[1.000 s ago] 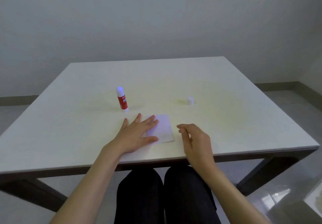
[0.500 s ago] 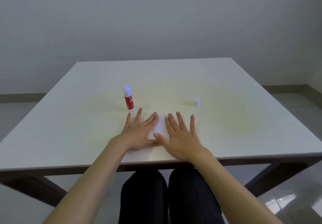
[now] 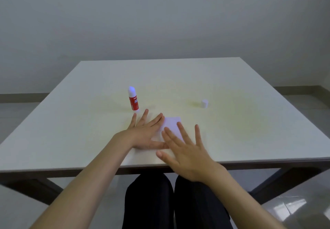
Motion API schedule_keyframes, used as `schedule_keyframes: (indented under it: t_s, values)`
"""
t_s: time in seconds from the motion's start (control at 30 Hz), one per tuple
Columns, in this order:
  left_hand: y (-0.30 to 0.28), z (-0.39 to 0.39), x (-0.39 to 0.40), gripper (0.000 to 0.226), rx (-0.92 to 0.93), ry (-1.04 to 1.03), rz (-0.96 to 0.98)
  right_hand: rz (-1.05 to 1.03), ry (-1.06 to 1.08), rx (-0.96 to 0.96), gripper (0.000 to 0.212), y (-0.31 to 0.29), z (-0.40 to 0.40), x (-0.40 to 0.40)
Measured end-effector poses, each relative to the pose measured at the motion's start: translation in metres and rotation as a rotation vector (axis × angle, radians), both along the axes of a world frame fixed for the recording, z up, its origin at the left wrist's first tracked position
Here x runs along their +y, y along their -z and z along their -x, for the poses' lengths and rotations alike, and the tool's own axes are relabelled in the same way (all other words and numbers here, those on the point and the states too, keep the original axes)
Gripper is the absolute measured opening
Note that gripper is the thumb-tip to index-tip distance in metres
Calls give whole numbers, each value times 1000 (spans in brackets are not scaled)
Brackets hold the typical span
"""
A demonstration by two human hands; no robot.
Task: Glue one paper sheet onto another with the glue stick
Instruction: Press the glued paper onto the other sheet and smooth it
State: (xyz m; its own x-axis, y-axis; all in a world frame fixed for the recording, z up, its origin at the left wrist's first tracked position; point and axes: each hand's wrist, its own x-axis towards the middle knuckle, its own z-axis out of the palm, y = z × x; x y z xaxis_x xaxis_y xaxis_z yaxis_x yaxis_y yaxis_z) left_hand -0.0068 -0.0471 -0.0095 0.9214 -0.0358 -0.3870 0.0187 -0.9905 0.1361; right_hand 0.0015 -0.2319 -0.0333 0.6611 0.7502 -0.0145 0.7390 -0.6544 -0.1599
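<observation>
A small white paper sheet [image 3: 171,124] lies flat near the table's front edge; whether a second sheet is under it I cannot tell. My left hand [image 3: 144,133] lies flat on the paper's left part, fingers spread. My right hand [image 3: 185,150] is flat with spread fingers over the paper's right and near part. A red and white glue stick [image 3: 133,100] stands upright without its cap just beyond my left fingertips. Its white cap [image 3: 204,103] sits apart at the right.
The pale table [image 3: 250,130] reaches back to a grey wall. Its front edge runs just under my wrists, with my dark-trousered legs below.
My right hand came from the table's right front onto the paper, then slid back toward me and rightward across the sheet. The left hand stayed pressing the paper.
</observation>
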Motion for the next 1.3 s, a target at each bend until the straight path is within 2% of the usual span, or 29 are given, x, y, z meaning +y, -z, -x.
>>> schedule_keyframes:
  t_s: [0.1, 0.17, 0.3, 0.4, 0.47, 0.6, 0.77, 0.87, 0.93, 1.03, 1.1, 1.23, 1.3]
  values:
    - [-3, 0, 0, 98, 8, 12, -25, 64, 158, 48, 75, -5, -24, -1]
    - [-3, 0, 0, 98, 12, 12, -42, 81, 213, 28, 78, -8, -31, 1]
    - [-1, -2, 1, 91, 23, 30, -51, 40, -7, -15, 92, 0, -15, 18]
    - [-1, -2, 1, 99, 14, 13, -16, 96, 127, 20, 78, -6, -37, 10]
    - [-1, -1, 1, 103, 11, 5, 0, 128, 189, 16, 78, -12, -45, 6]
    - [1, -1, 2, 98, 7, 18, 11, 61, -22, -15, 88, 1, -17, 15]
    - [0, -1, 2, 101, 3, 8, 27, 105, 148, 14, 78, -11, -31, 8]
    - [3, 0, 3, 100, -11, 4, 43, 18, 17, 18, 92, -4, -11, 10]
    - [6, 1, 3, 101, -19, 2, 68, 17, -71, 41, 94, 2, 0, 3]
    - [8, 1, 5, 105, -31, -2, 86, 90, 28, 27, 83, -7, -20, -11]
    - [8, 1, 5, 106, -34, -5, 87, 134, 96, 10, 84, -13, -24, -15]
    - [10, 1, 6, 104, -39, 11, 91, 42, -94, 68, 93, -2, 4, -13]
    - [11, 1, 6, 104, -39, 6, 98, 50, -80, 70, 90, -1, 3, -17]
